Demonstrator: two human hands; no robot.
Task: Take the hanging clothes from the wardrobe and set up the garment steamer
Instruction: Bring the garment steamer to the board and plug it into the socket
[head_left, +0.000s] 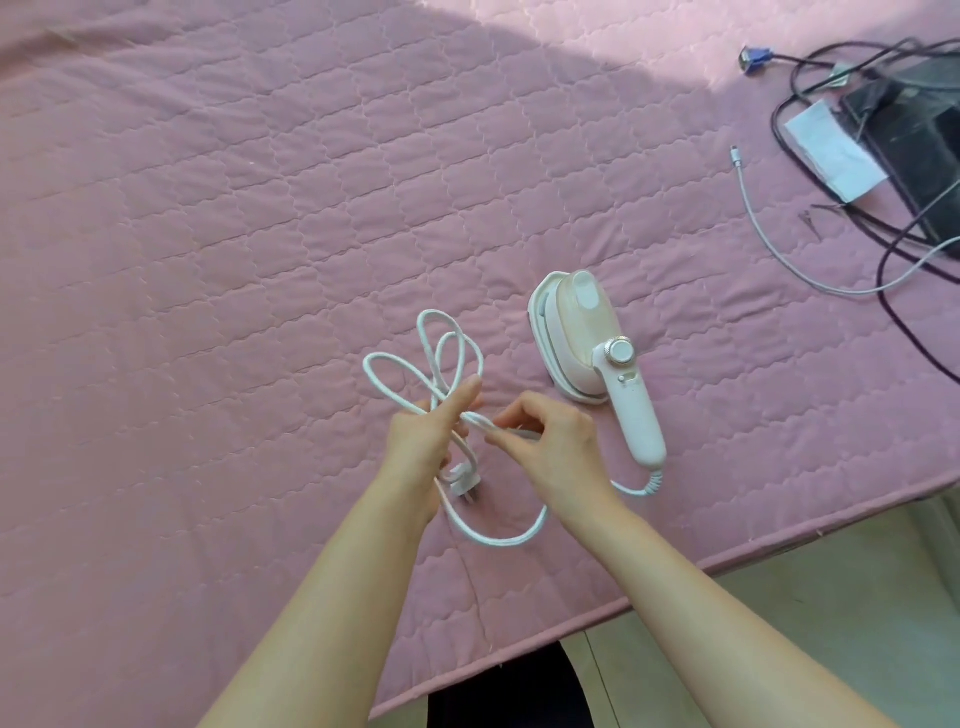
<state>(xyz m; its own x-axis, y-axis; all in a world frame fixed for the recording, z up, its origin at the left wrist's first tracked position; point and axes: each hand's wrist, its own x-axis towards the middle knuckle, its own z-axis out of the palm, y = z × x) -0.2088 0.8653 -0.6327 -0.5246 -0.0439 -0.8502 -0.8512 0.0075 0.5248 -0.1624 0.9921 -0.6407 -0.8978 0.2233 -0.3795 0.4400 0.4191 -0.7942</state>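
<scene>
1. Seen from above: a pink quilted bedspread (260, 208) filling most of the view, its edge running diagonally from 6 o'clock toward 3 o'clock, pale floor beyond.
2. At centre, slightly toward 3 o'clock: a pink and white steamer (587, 343) lying on the bedspread, flat head toward 12 o'clock, white handle pointing toward 5 o'clock, a round dial where head meets handle.
3. From the handle's end: a white cord (493, 538) curling down toward 6 o'clock, then sweeping across to the hands and rising in several loose loops toward 11 o'clock of centre.
4. Left hand (431, 441), at centre: fingers closed around the gathered loops, holding them above the bedspread.
5. Right hand (550, 441), just beside the left: thumb and fingertips pinching a strand of the cord between the two hands.
6. Below the left hand: the white plug (462, 483), prongs pointing toward 5 o'clock; resting or hanging cannot be told.
7. At 2 o'clock, well apart from the steamer: a black device (914, 150), tangled black cables (893, 291), a white paper (831, 150), a blue connector (756, 58) and a thin grey cable (769, 239).
</scene>
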